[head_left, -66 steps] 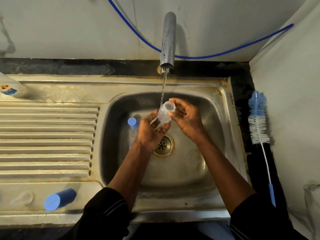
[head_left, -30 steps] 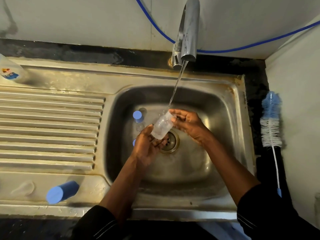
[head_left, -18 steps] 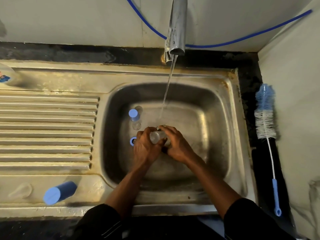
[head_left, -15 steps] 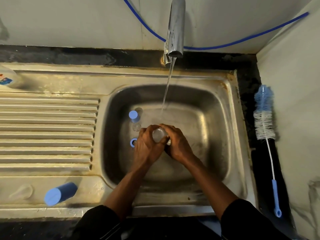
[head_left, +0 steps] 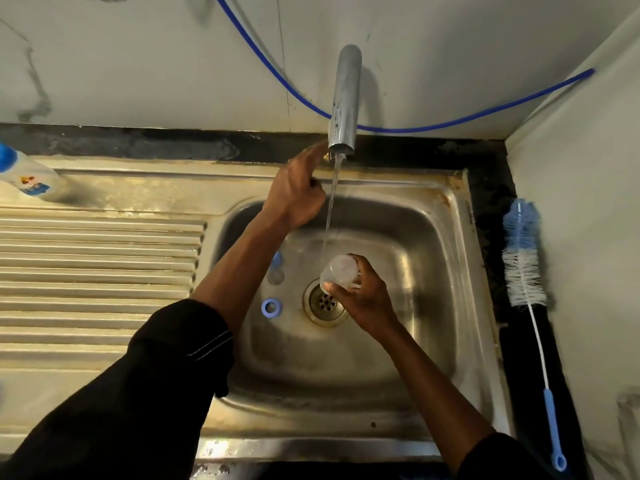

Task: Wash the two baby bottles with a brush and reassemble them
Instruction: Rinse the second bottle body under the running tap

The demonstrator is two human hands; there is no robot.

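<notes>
Over the sink (head_left: 460,271) everything stays low so runoff goes down the drain (head_left: 325,304). Tap (head_left: 344,98) is running, with a thin stream landing just left of the clear bottle (head_left: 341,271). Brush (head_left: 523,268) lies on the dark counter (head_left: 519,375) right of the sink, well apart from my hands and untouched. Soap bottle (head_left: 29,178) is cut off at the left edge. My left hand (head_left: 298,195) is up at the tap's base, probably to change the flow. The spout hides my fingertips and any handle, so I can't tell if it grips anything. My right hand (head_left: 369,303) wraps the bottle above the drain, one round end facing me; mouth or base, unclear. Second bottle (head_left: 276,270), blue on top, is half hidden behind my left forearm. Blue ring (head_left: 271,307) lies flat near the drain. I can't make out any nipples.
</notes>
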